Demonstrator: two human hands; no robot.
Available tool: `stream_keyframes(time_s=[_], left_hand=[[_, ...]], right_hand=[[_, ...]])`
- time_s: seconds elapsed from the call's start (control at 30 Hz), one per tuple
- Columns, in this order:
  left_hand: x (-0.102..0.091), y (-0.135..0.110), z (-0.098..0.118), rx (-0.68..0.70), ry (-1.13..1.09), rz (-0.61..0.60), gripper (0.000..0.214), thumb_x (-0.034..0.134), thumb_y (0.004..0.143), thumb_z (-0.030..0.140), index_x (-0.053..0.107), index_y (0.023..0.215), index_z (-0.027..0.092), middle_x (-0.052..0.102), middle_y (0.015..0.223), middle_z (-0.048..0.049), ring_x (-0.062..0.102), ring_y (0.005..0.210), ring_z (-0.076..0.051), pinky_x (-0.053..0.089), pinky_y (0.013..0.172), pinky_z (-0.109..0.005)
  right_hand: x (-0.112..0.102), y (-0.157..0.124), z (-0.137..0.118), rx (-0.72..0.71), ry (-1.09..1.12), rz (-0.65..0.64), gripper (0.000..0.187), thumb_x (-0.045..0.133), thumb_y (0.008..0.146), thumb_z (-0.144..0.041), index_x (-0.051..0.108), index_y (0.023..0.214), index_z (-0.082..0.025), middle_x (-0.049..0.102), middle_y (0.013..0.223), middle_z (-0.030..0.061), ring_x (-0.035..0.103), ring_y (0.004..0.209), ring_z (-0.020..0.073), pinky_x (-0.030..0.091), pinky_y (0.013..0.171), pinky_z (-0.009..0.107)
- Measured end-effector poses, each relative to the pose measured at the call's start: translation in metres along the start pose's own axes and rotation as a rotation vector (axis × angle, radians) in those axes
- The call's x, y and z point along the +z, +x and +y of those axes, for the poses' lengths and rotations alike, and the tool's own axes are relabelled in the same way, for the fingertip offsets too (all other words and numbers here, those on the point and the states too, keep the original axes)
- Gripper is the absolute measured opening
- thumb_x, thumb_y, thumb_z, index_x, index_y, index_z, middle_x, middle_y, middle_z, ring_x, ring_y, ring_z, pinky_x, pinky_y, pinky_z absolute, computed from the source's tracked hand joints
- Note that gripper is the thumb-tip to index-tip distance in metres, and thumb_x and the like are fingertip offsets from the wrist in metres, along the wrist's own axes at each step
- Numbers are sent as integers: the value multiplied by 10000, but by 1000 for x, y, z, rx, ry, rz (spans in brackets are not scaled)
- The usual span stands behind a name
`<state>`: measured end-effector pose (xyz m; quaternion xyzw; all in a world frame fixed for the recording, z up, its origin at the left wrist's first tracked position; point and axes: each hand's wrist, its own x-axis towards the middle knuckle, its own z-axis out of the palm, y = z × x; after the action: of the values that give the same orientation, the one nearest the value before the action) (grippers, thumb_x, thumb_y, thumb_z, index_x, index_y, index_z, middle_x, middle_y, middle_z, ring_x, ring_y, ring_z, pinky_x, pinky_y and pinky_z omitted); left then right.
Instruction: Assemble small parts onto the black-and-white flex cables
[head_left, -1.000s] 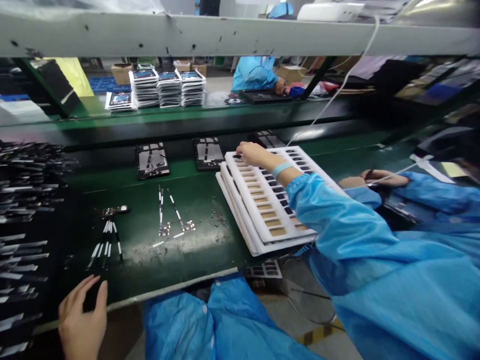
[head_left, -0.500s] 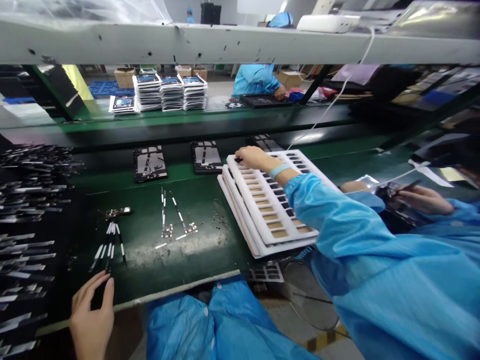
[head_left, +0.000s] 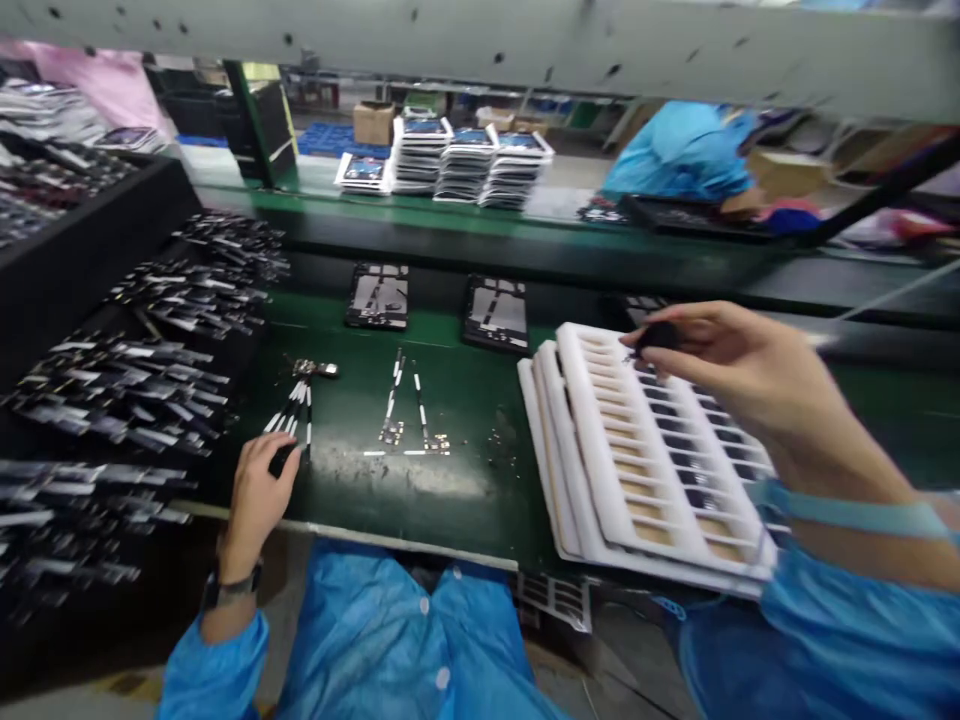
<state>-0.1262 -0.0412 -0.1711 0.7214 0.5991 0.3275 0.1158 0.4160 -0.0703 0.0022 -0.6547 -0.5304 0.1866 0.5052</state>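
My right hand (head_left: 720, 345) is raised above the top white foam tray (head_left: 611, 440), pinching a small dark part (head_left: 660, 338) whose kind is blurred. Slots in this tray hold dark pieces on one side, while others show a tan bottom. On the left, the curled fingers of my left hand (head_left: 262, 490) are at the lower ends of a bunch of black-and-white flex cables (head_left: 301, 385) joined to a small circuit board. A dark spot shows between thumb and forefinger, too unclear to name. Two more flex cables with small boards (head_left: 391, 430) lie on the green bench.
Heaps of flex cables (head_left: 127, 385) fill the left side beside a black bin wall (head_left: 97, 230). Black device housings (head_left: 495, 310) line the bench's back. Beyond are stacked white-framed panels (head_left: 469, 165) and a co-worker in blue (head_left: 679, 150). A shelf beam (head_left: 480, 45) crosses above.
My view has swung left. My right hand has lifted from the foam tray's far corner, carrying the small dark part. My left hand has moved slightly further in at the cable ends.
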Motion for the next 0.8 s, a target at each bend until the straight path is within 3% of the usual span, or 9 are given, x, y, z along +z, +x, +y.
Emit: stream_keyframes(time_s=[0.07, 0.13, 0.23, 0.3, 0.4, 0.5, 0.63, 0.8], left_hand=[[0, 20, 7, 2, 81, -54, 270, 559, 993, 364, 732, 1107, 190, 763, 1170, -139, 668, 1139, -334, 529, 1067, -487], [6, 37, 22, 33, 130, -137, 255, 573, 991, 320, 728, 1136, 179, 755, 1161, -142, 660, 1120, -339, 527, 1052, -491], [29, 49, 56, 224, 55, -332, 220, 620, 1004, 268, 719, 1190, 204, 738, 1179, -104, 646, 1153, -301, 518, 1060, -439], [51, 48, 80, 378, 32, -457, 216, 667, 1000, 253, 716, 1207, 217, 713, 1195, -95, 630, 1151, -287, 519, 1033, -421], [88, 43, 107, 495, 105, -510, 249, 728, 976, 247, 721, 1222, 204, 659, 1265, -127, 589, 1171, -311, 516, 987, -437], [116, 40, 121, 534, 144, -503, 286, 745, 973, 255, 728, 1250, 184, 621, 1322, -159, 561, 1206, -334, 507, 985, -453], [134, 40, 132, 608, 137, -539, 189, 722, 993, 266, 779, 1153, 183, 617, 1291, -164, 546, 1202, -337, 491, 967, -457], [140, 42, 132, 574, 129, -528, 155, 678, 1018, 246, 815, 1071, 195, 646, 1125, -135, 560, 1066, -299, 470, 874, -424]], right_hand=[[8, -21, -11, 26, 117, -88, 496, 1020, 615, -398, 640, 907, -270, 833, 1016, 125, 805, 929, 302, 657, 752, 402], [22, -41, -19, 54, 185, -209, 468, 1001, 685, -404, 634, 946, -279, 834, 990, 109, 814, 957, 312, 667, 744, 401], [55, -75, -28, 99, 216, -422, 379, 922, 815, -435, 735, 1093, -258, 833, 996, 107, 820, 968, 302, 682, 809, 425], [83, -100, -29, 172, 286, -488, 319, 901, 843, -446, 753, 1023, -228, 827, 1055, 121, 806, 1048, 309, 679, 860, 435], [124, -133, -21, 328, 594, -468, 342, 921, 829, -417, 694, 1007, -233, 806, 1149, 106, 786, 1103, 297, 676, 850, 422], [150, -149, -3, 442, 791, -462, 457, 938, 808, -408, 707, 1159, -226, 801, 1037, 88, 772, 944, 241, 646, 748, 360], [158, -146, 26, 519, 844, -368, 376, 981, 745, -410, 760, 949, -184, 749, 865, 50, 660, 726, 162, 548, 611, 280], [158, -141, 51, 556, 874, -330, 364, 985, 746, -442, 762, 856, -176, 733, 857, 52, 599, 701, 141, 477, 565, 252]])
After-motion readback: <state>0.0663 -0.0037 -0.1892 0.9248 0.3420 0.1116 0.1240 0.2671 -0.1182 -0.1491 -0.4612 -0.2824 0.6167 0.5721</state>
